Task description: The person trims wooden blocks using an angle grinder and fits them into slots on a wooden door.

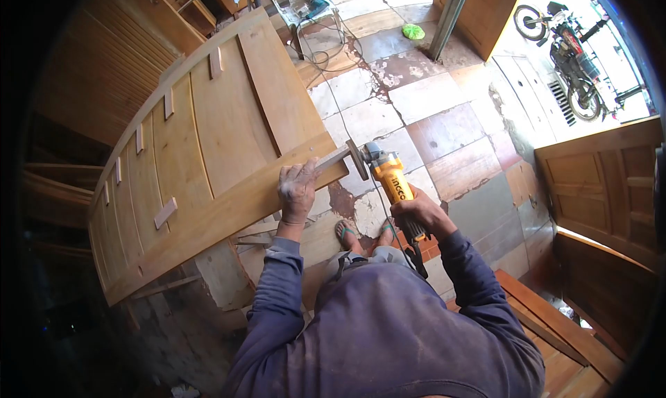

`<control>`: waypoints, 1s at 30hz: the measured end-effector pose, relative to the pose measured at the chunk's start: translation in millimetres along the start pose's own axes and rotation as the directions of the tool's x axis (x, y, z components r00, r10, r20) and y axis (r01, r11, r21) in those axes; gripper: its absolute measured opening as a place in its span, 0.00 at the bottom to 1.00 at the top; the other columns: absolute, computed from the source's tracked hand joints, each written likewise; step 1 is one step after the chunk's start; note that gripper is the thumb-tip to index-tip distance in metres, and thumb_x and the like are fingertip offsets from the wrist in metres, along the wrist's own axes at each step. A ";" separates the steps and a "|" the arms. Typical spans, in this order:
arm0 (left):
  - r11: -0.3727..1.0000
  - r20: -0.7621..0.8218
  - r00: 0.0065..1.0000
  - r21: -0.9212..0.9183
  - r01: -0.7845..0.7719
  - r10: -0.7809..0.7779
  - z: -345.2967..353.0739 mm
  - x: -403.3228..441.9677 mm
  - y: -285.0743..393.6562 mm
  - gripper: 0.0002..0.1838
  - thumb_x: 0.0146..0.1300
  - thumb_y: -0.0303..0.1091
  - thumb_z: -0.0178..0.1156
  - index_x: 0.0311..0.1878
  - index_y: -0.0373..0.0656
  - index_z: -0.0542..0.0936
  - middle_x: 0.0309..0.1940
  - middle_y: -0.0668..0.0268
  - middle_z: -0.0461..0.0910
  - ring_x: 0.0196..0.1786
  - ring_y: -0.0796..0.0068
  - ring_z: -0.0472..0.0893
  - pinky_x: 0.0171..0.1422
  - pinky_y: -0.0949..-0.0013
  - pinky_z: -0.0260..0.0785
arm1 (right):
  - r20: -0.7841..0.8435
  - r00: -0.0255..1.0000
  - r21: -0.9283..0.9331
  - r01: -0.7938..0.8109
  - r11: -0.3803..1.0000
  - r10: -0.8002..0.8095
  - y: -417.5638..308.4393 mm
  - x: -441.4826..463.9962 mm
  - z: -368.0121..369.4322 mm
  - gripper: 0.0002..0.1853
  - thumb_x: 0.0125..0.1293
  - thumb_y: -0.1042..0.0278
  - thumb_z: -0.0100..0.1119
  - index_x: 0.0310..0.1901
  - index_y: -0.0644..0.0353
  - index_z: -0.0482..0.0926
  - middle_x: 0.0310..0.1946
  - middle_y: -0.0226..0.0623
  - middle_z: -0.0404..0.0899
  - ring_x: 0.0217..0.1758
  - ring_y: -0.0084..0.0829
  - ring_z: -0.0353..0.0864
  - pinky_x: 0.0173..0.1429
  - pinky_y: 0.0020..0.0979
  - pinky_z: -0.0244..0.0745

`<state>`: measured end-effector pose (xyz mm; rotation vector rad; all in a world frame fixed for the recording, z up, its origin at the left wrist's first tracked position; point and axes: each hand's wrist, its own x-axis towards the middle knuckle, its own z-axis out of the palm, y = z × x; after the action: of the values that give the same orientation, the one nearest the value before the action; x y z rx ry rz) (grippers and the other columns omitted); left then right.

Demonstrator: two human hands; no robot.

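Observation:
A yellow angle grinder (pixel 393 181) is in my right hand (pixel 422 212), its fingers wrapped round the body near the rear. The grinder's disc (pixel 357 160) faces left, at the end of a narrow flat bar (pixel 331 159). My left hand (pixel 298 188) is closed on that bar, over the near edge of a large wooden door panel (pixel 229 148). Several small wood strips, one of them a pale strip (pixel 166 213), lie on the panel. Whether the disc touches the bar cannot be made out.
The grinder's cord runs across the tiled floor (pixel 444 148). Beyond the panel is a stand with a teal power tool (pixel 317 8). A green item (pixel 413 31) lies by a post. Wooden panels (pixel 603 183) and a motorcycle (pixel 574 58) are on the right.

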<state>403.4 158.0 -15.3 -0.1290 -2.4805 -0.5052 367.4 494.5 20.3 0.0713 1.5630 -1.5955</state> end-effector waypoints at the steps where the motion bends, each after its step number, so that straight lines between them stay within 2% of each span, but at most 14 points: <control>1: 1.000 -0.007 1.000 -0.007 -0.002 0.002 -0.8 1.3 0.7 0.21 0.61 0.32 0.77 0.59 0.49 0.90 0.37 0.64 0.85 0.39 0.60 0.82 0.52 0.57 0.75 | -0.012 1.000 -0.023 0.014 1.000 -0.014 -1.7 -0.6 1.0 0.29 0.59 0.63 0.73 0.61 0.63 0.78 0.39 0.33 0.82 0.36 0.25 0.84 0.43 0.31 0.83; 4: 1.000 -0.007 1.000 -0.009 -0.009 0.009 -1.2 -0.4 0.9 0.21 0.62 0.33 0.77 0.59 0.49 0.90 0.37 0.64 0.86 0.39 0.59 0.82 0.53 0.57 0.75 | 0.000 0.998 0.019 0.065 0.998 -0.065 -5.7 -2.4 2.4 0.29 0.59 0.63 0.73 0.61 0.64 0.77 0.38 0.34 0.82 0.34 0.26 0.84 0.41 0.31 0.84; 14: 1.000 0.014 1.000 -0.008 0.017 -0.017 -0.8 -0.1 0.1 0.20 0.63 0.34 0.76 0.58 0.49 0.90 0.37 0.63 0.84 0.41 0.58 0.81 0.52 0.55 0.74 | 0.022 1.000 -0.014 0.010 1.000 -0.009 15.2 12.9 -16.1 0.26 0.60 0.63 0.71 0.59 0.64 0.78 0.37 0.35 0.83 0.33 0.28 0.86 0.40 0.32 0.85; 17: 0.996 0.031 0.996 -0.043 0.084 -0.083 -7.0 -0.8 1.2 0.19 0.63 0.33 0.76 0.57 0.48 0.90 0.39 0.62 0.85 0.42 0.56 0.81 0.52 0.54 0.75 | 0.010 1.000 -0.018 0.007 1.000 -0.007 25.2 11.5 -23.8 0.26 0.61 0.64 0.71 0.59 0.64 0.77 0.37 0.36 0.82 0.33 0.29 0.87 0.39 0.33 0.85; 20: 0.986 -0.063 0.987 -0.087 0.140 -0.146 -20.2 -13.2 8.0 0.16 0.65 0.30 0.76 0.55 0.46 0.89 0.41 0.61 0.87 0.43 0.55 0.83 0.53 0.55 0.77 | -0.025 1.000 -0.019 0.000 1.000 -0.001 25.4 6.8 -27.1 0.24 0.61 0.65 0.71 0.57 0.63 0.77 0.35 0.36 0.82 0.30 0.30 0.86 0.37 0.33 0.85; 23: 0.814 -0.064 0.891 -0.439 0.380 -0.450 -39.9 -41.9 32.6 0.13 0.67 0.28 0.76 0.54 0.43 0.87 0.44 0.63 0.88 0.47 0.61 0.86 0.55 0.58 0.80 | -0.060 0.997 0.006 -0.048 0.999 0.048 33.0 -1.6 -38.4 0.22 0.61 0.66 0.71 0.54 0.62 0.77 0.34 0.36 0.83 0.28 0.30 0.85 0.36 0.33 0.85; 24: 0.652 -0.008 0.805 -0.590 0.476 -0.594 -48.9 -71.6 42.7 0.13 0.70 0.28 0.76 0.54 0.42 0.85 0.46 0.65 0.89 0.52 0.70 0.87 0.57 0.62 0.80 | -0.050 0.997 0.005 -0.055 0.998 0.055 36.5 -6.1 -42.5 0.21 0.61 0.65 0.71 0.53 0.62 0.77 0.33 0.36 0.83 0.28 0.29 0.85 0.35 0.33 0.84; 25: 0.612 0.017 0.793 -0.626 0.483 -0.609 -58.6 -83.7 48.3 0.14 0.74 0.26 0.72 0.59 0.41 0.82 0.50 0.72 0.86 0.54 0.81 0.84 0.64 0.71 0.76 | -0.074 0.996 0.016 -0.049 0.999 0.050 36.3 -13.2 -42.3 0.20 0.61 0.65 0.71 0.52 0.62 0.77 0.32 0.36 0.83 0.28 0.29 0.85 0.34 0.33 0.84; 27: 0.460 0.041 0.744 -0.762 0.455 -0.667 -61.3 -93.6 53.1 0.15 0.75 0.28 0.72 0.60 0.41 0.80 0.51 0.71 0.86 0.54 0.80 0.83 0.66 0.71 0.75 | -0.107 0.993 0.019 -0.044 0.999 0.046 37.9 -18.9 -38.2 0.19 0.62 0.63 0.72 0.50 0.62 0.77 0.29 0.35 0.82 0.27 0.29 0.84 0.32 0.33 0.83; 30: 0.362 0.031 0.680 -0.828 0.428 -0.733 -84.2 -116.8 65.3 0.18 0.78 0.33 0.71 0.63 0.43 0.77 0.51 0.65 0.87 0.54 0.76 0.85 0.67 0.69 0.75 | -0.126 0.992 0.036 -0.012 0.999 0.017 41.0 -29.8 -35.7 0.17 0.64 0.62 0.71 0.47 0.62 0.78 0.28 0.35 0.82 0.27 0.29 0.84 0.32 0.32 0.83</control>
<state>557.6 188.6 1.7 0.5274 -1.6746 -1.7806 391.8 547.0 -1.7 0.2057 1.6267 -1.6345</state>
